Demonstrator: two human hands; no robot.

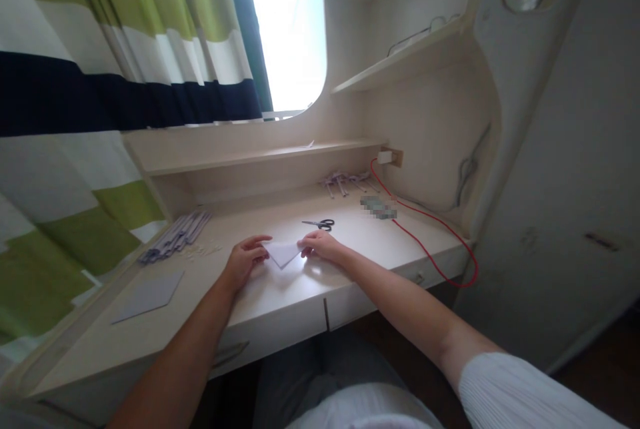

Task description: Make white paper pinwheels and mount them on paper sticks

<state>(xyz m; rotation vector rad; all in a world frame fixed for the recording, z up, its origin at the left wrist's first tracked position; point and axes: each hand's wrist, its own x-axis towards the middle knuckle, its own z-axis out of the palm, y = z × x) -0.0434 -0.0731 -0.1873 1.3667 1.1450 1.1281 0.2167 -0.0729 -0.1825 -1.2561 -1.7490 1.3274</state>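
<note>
Paper (283, 253), folded to a pale triangle with its tip toward the person, is lying flat on the counter (280, 296), between the two hands. Its left corner is pinched by the fingers of the left hand (244, 260), which are curled down on it. Its right corner is pressed by the fingertips of the right hand (320, 245), which is only half closed. Just behind the paper, a pair of scissors (319, 223) is seen lying flat, apart from both hands. At the left side of the counter, a grey sheet (150, 296) is laid, and behind it a bundle of folded paper strips (176, 236). Near the back wall, another small heap of strips (345, 181) is found. A red cable (430, 242) is led from a wall socket (391, 157) over the right edge of the counter.
</note>
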